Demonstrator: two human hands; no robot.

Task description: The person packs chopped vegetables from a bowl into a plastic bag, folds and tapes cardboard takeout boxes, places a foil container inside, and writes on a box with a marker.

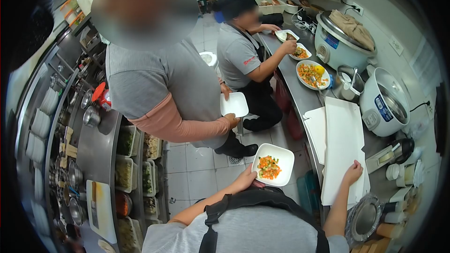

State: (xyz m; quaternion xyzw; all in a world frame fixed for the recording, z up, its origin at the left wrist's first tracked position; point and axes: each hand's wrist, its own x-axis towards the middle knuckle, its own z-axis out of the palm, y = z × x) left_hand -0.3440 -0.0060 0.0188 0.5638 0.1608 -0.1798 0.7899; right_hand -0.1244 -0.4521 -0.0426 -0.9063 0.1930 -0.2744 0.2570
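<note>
My left hand (pixel 246 178) grips the near-left rim of a white square bowl (pixel 287 155), keeping it level in front of my body. Diced orange and green vegetables (pixel 269 167) lie in it, mostly toward the left side. On the right, my right hand (pixel 353 173) is closed over the right part of several stacked white cardboard sheets (pixel 341 131) on the steel counter (pixel 293 82). Whether its curled fingers hold anything is hidden.
A co-worker facing me holds a white square plate (pixel 236 104). Another works over bowls by a platter of diced vegetables (pixel 307 72). Two rice cookers (pixel 385 105) stand on the right counter. At left are food tubs (pixel 125 173) and a cutting board (pixel 101 222) with a knife.
</note>
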